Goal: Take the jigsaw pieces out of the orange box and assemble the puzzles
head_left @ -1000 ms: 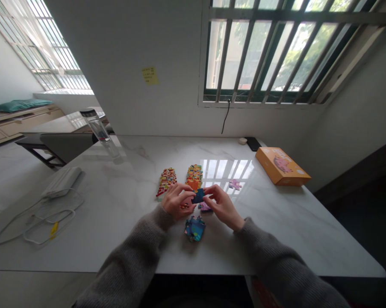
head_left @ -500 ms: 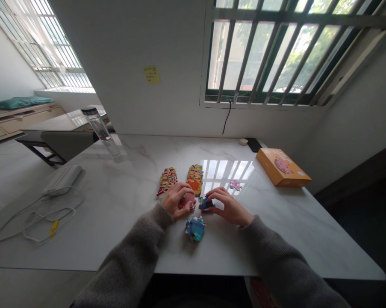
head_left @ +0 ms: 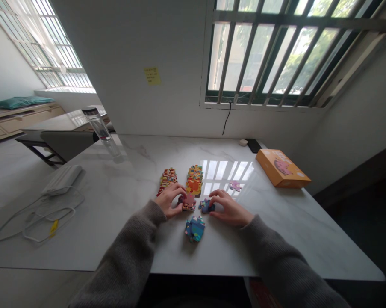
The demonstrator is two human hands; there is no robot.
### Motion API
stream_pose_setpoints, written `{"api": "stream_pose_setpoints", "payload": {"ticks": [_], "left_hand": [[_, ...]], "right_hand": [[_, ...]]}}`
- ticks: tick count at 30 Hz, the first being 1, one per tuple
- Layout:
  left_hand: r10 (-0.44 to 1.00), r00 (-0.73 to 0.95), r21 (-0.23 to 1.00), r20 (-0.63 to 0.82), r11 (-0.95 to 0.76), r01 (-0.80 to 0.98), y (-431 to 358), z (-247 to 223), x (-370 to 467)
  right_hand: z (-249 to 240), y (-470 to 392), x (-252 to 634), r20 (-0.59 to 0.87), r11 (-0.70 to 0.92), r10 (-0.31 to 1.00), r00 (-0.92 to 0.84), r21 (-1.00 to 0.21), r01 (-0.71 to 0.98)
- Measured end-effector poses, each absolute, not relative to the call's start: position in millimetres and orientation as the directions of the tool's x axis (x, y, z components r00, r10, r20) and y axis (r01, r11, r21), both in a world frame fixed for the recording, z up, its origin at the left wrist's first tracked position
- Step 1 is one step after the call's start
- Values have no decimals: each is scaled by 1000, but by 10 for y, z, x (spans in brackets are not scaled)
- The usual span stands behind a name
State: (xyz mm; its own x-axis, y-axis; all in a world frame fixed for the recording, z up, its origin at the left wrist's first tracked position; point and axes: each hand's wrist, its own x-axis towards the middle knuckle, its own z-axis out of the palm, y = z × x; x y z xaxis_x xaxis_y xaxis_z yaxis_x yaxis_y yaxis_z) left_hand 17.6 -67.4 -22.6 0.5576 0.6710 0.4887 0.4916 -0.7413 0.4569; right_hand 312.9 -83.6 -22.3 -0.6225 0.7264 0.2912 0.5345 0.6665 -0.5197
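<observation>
My left hand (head_left: 171, 200) rests at the left side of a small stack of pink jigsaw puzzle pieces (head_left: 189, 201), its thumb and fingers apart. My right hand (head_left: 228, 207) is at the right edge of some dark blue puzzle pieces (head_left: 205, 206), its fingers curved and the thumb apart from them. Whether its fingertips touch these pieces is hard to tell. Closer to me lies a pile of teal-blue puzzle pieces (head_left: 195, 229). Beyond my hands are overlapping rows of red puzzle pieces (head_left: 168, 177) and orange-yellow puzzle pieces (head_left: 194, 179).
A lone pink-purple puzzle piece (head_left: 235, 185) lies to the right on the marble-look table (head_left: 282, 239). Further right is an orange box (head_left: 283, 168), with a black phone-like object (head_left: 253, 145) behind it. On the left are a clear bottle (head_left: 101, 132) and a white device (head_left: 63, 179) with cables.
My left hand has drawn back leftward and spread, uncovering more of the pink pieces. My right hand's fingers have loosened, and the dark blue pieces now lie flatter.
</observation>
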Motion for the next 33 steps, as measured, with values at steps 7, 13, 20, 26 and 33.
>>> {"api": "stream_pose_setpoints", "payload": {"ticks": [7, 13, 20, 26, 33], "left_hand": [[699, 599, 469, 392, -711, 524, -660, -231, 186], [675, 577, 412, 460, -738, 535, -570, -318, 148], [596, 522, 346, 611, -793, 501, -656, -240, 247], [581, 552, 328, 598, -806, 493, -734, -242, 389], [658, 524, 456, 542, -753, 474, -660, -330, 313]], "right_hand": [[-218, -869, 3024, 385, 692, 714, -585, -519, 503], [-211, -870, 2966, 428, 700, 708, -562, -528, 480], [-164, -896, 2824, 505, 719, 688, -521, -574, 392], [-206, -902, 2759, 516, 748, 654, -553, -553, 367], [-212, -697, 3222, 534, 698, 716, -449, -543, 467]]}}
